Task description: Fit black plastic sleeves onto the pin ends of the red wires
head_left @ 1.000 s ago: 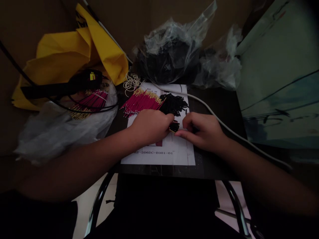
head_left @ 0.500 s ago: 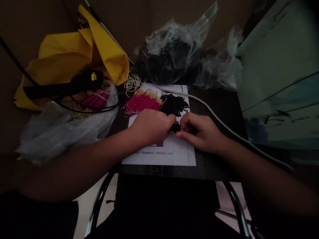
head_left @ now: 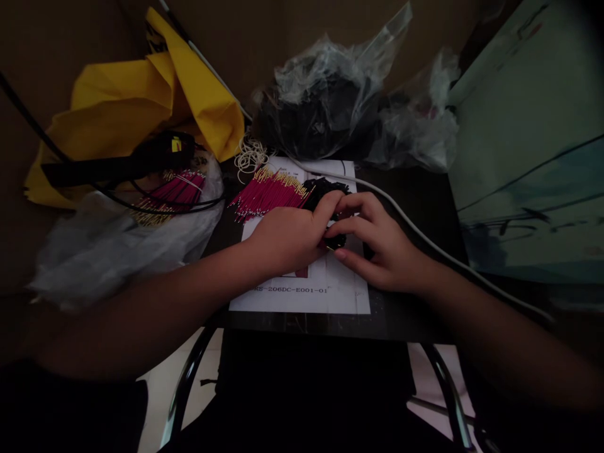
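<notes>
- Bundle of black pieces [head_left: 337, 240]: small, gold tip showing at its lower left, held above the printed sheet [head_left: 342, 296].
- Left hand [head_left: 287, 239], right hand [head_left: 384, 242]: fingers narrow, closed on the bundle from both sides.
- Magenta gold-tipped rods [head_left: 268, 194]: fanned on the sheet, just beside loose black pieces [head_left: 325, 187].
- Sheet legend: "RS-206DC-E001-01".
- Tabletop [head_left: 406, 314]: front edge just below the sheet; grey cable [head_left: 406, 211] runs across on the right.

Closer together now: left hand [head_left: 283, 240] and right hand [head_left: 384, 245], fingers wrapped further over the small black bundle [head_left: 337, 240], now mostly hidden.
</notes>
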`<state>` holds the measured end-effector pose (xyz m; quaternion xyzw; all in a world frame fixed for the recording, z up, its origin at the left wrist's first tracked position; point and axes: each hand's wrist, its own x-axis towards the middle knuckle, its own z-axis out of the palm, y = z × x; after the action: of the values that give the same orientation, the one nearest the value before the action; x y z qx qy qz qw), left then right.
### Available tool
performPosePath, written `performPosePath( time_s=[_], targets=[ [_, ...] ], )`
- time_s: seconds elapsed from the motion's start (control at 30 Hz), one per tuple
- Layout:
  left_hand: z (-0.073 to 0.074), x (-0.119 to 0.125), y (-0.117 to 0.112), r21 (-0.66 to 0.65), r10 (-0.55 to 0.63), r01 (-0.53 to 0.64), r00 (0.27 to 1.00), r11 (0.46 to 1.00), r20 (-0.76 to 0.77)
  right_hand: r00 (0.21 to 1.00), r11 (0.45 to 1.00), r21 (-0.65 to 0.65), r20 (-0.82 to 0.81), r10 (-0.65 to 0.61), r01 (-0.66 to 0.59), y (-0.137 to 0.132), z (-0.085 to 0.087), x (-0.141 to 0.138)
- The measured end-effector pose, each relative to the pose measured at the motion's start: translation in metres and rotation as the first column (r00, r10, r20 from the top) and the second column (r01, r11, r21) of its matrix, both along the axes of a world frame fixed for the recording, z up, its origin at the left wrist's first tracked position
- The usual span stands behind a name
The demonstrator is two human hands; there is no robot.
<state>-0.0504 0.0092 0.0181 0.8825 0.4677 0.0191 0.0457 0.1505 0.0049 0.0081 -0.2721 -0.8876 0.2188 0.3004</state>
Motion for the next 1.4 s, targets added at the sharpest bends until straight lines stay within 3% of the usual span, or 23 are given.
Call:
performPosePath(
  time_s=[0.47, 1.4],
  targets=[
    [0.0033, 0.0021, -0.0004, -0.095, -0.005, -0.001, 0.998, 0.995, -0.064, 0.993, 0.998, -0.051, 0.113, 0.045, -0.039, 0.0017, -0.0004, 0.0015],
    [-0.0013, 0.0011, 0.0003, -0.088, -0.015, 0.015, 1.000, 0.996, 0.001, 0.969, 0.992, -0.093, 0.226, 0.104, -0.084, -0.0029, 0.0011, -0.0027]
  ],
)
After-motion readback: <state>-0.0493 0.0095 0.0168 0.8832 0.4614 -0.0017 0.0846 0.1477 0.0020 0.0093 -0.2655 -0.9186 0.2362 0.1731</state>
